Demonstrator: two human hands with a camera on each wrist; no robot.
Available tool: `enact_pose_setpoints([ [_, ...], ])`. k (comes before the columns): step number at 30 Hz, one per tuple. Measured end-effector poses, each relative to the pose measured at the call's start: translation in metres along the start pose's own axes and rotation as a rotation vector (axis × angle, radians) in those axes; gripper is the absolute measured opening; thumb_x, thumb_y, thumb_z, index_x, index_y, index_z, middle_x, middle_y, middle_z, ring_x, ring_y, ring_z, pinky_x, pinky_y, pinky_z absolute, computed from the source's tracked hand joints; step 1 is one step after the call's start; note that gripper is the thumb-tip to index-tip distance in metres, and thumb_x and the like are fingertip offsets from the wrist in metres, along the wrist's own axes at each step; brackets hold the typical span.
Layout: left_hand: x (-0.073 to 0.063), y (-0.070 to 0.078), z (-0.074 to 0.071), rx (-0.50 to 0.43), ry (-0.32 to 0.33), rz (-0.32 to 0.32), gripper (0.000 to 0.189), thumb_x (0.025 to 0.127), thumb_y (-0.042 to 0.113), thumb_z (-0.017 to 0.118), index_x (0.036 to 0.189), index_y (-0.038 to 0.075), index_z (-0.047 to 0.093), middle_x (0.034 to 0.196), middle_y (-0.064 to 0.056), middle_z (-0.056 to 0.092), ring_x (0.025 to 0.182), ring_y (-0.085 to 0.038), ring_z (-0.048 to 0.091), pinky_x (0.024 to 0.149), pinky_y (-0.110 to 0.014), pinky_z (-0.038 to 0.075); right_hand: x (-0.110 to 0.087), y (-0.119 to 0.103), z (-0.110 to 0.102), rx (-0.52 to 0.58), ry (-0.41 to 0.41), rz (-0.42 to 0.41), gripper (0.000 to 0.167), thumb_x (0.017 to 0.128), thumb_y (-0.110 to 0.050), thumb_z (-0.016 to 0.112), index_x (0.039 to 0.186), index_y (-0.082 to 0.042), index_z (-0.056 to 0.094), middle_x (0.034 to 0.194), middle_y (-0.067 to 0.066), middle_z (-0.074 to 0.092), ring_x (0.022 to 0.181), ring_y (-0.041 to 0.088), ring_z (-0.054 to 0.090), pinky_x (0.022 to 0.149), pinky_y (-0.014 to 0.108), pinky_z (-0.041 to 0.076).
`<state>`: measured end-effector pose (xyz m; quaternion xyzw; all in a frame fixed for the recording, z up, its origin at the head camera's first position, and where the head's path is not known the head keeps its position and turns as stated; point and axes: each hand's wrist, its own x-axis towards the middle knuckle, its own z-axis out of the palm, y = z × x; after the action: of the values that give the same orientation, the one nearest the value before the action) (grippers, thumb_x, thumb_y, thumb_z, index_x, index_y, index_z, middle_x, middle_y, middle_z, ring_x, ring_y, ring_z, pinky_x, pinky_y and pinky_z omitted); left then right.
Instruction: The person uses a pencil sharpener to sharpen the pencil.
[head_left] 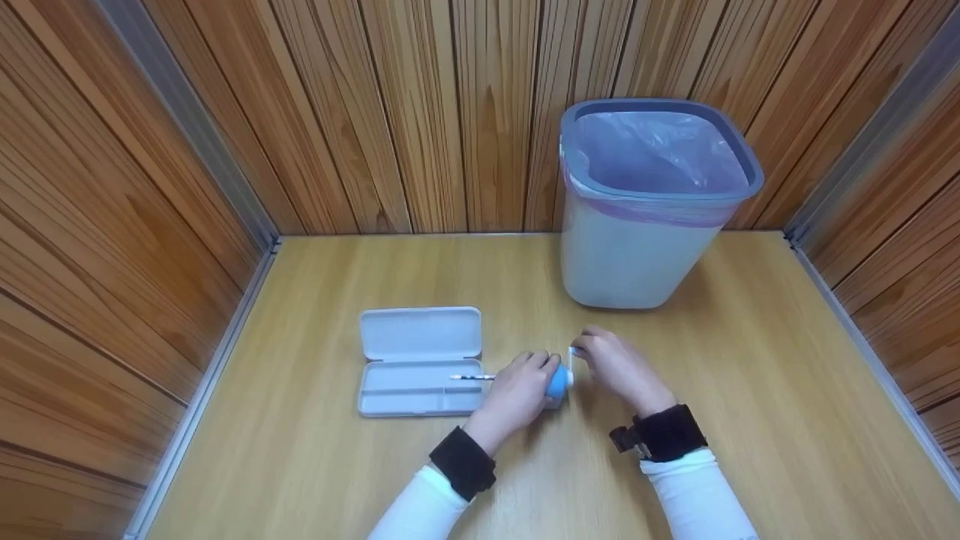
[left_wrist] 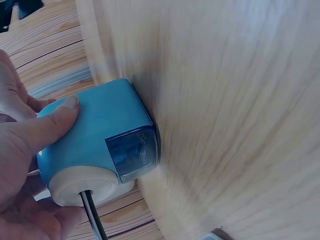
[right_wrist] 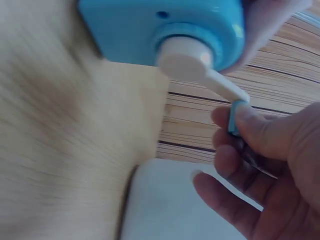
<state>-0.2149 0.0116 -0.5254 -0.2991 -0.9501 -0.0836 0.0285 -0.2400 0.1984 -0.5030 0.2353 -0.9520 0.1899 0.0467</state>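
A blue crank pencil sharpener [left_wrist: 100, 125] stands on the table, gripped by my left hand [head_left: 519, 390] with the thumb across its body. From its white round opening sticks a pencil [head_left: 471, 377], reaching left over the pencil case. On the sharpener's other side, my right hand [head_left: 616, 367] pinches the blue knob [right_wrist: 234, 117] of the white crank handle [right_wrist: 220, 82] between thumb and fingers. A dark see-through shavings drawer [left_wrist: 134, 152] shows low on the sharpener's pencil side. The open grey pencil case [head_left: 401, 401] lies just left of my left hand.
At the back right stands a white bin [head_left: 630, 255] with a grey rim and a plastic liner. Wood-panelled walls [head_left: 495, 112] close off the back and both sides of the table [head_left: 300, 465]. The case's raised lid [head_left: 420, 334] tilts toward the back.
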Motion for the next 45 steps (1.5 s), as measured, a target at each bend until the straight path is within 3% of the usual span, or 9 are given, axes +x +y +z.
enact_pose_setpoints([
  [7,0.0,0.001,-0.001,-0.004,-0.022,-0.015,0.063,0.088,0.031,0.075,0.143,0.012,0.052,0.134,-0.007,0.057,0.12,-0.024,0.054,0.097,-0.034,0.049,0.007,0.005,0.007,0.051,-0.039,0.108,0.012,0.093,-0.005,0.065,0.101,-0.003,0.074,0.093,0.006,0.062,0.085,0.025,0.062,0.076,0.04,0.055],
  [17,0.0,0.001,0.0,-0.032,-0.002,-0.012,0.064,0.087,0.03,0.076,0.143,0.012,0.052,0.133,-0.008,0.056,0.12,-0.025,0.054,0.095,-0.035,0.05,0.012,0.011,0.022,0.018,-0.084,0.14,0.013,0.088,-0.001,0.069,0.095,-0.007,0.078,0.087,0.003,0.063,0.081,0.023,0.061,0.073,0.039,0.054],
  [23,-0.001,0.001,0.002,0.008,0.038,0.007,0.064,0.084,0.032,0.078,0.139,0.011,0.055,0.127,-0.007,0.059,0.114,-0.024,0.056,0.092,-0.033,0.051,0.01,0.013,0.03,-0.016,-0.13,0.12,0.014,0.088,0.001,0.067,0.093,-0.005,0.078,0.079,0.001,0.06,0.074,0.021,0.059,0.064,0.039,0.052],
  [31,-0.001,0.003,0.001,-0.043,-0.014,-0.04,0.064,0.086,0.033,0.076,0.142,0.012,0.053,0.133,-0.009,0.057,0.121,-0.025,0.053,0.098,-0.035,0.048,0.005,0.015,0.042,0.011,-0.171,0.151,0.017,0.084,0.008,0.063,0.087,-0.003,0.076,0.074,0.0,0.059,0.065,0.019,0.053,0.063,0.039,0.051],
  [36,-0.001,0.004,0.002,-0.04,-0.009,-0.051,0.064,0.085,0.033,0.077,0.142,0.013,0.053,0.134,-0.009,0.056,0.12,-0.025,0.054,0.096,-0.035,0.049,-0.003,0.011,0.047,0.042,-0.179,0.181,0.015,0.082,0.01,0.06,0.084,-0.002,0.068,0.069,0.001,0.056,0.061,0.019,0.05,0.06,0.04,0.051],
  [45,-0.001,0.004,0.002,-0.043,-0.018,-0.068,0.063,0.086,0.032,0.076,0.143,0.014,0.052,0.136,-0.01,0.055,0.118,-0.025,0.054,0.094,-0.034,0.05,-0.024,-0.003,0.045,0.075,-0.167,0.146,0.012,0.082,0.006,0.068,0.083,-0.006,0.068,0.07,-0.002,0.056,0.062,0.015,0.05,0.062,0.038,0.051],
])
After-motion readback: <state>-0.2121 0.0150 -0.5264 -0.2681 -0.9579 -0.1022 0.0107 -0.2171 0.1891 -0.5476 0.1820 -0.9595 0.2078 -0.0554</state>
